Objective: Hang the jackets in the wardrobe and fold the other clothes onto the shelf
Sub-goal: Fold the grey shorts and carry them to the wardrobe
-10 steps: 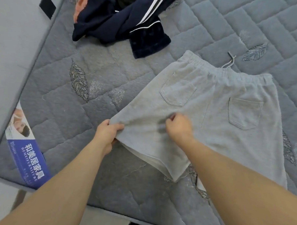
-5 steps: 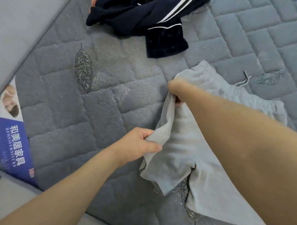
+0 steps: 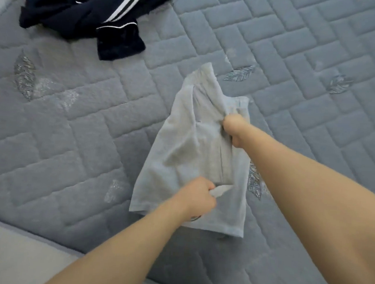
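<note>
While folded lengthwise, grey shorts [image 3: 194, 155] lie on the quilted mattress [image 3: 314, 61].
Right hand [image 3: 234, 131] clenches bunched cloth near the waistband; left hand [image 3: 198, 196] pinches the hem edge, both arms stretched forward. Navy striped clothes [image 3: 91, 15] sit well apart; no writing is readable.

shorts [image 3: 188, 146]: light grey | jacket [image 3: 80, 14]: navy, white stripes | mattress [image 3: 293, 50]: grey-blue quilted

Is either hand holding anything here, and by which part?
Both hold the grey shorts: the left hand grips the leg-hem end, the right hand grips bunched fabric near the waistband.
</note>
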